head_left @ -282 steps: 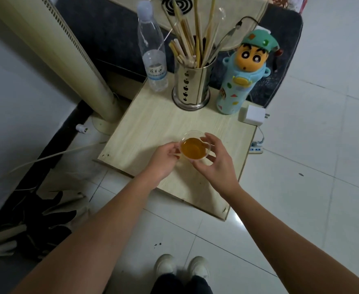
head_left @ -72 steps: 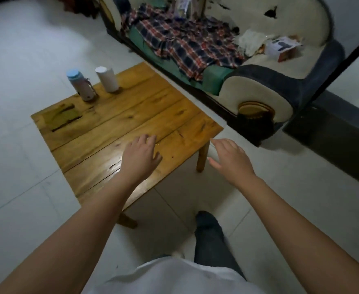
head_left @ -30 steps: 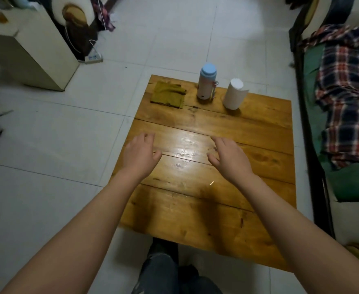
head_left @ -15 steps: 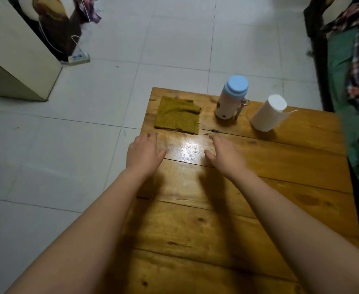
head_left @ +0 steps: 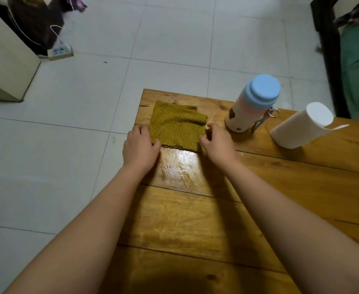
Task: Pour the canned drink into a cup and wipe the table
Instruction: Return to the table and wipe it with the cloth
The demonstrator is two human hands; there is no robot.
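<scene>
A folded olive-yellow cloth [head_left: 176,126] lies at the far left corner of the wooden table [head_left: 195,219]. My left hand [head_left: 140,147] pinches the cloth's near left corner, thumb on its edge. Fingers and thumb of my right hand [head_left: 216,143] curl round its near right corner. Just in front of the cloth, between my wrists, a shiny wet-looking patch [head_left: 178,166] shows on the planks. No can or cup is in view.
A white bottle with a blue lid [head_left: 250,105] stands right of the cloth, and a white paper roll [head_left: 299,128] beyond it. A sofa [head_left: 356,60] borders the right. A pale cabinet [head_left: 2,60] and a power strip [head_left: 60,52] are on the tiled floor, left.
Both hands have moved forward over the table from the shiny patch to the cloth and have taken hold of its near corners. The view has come closer to the table.
</scene>
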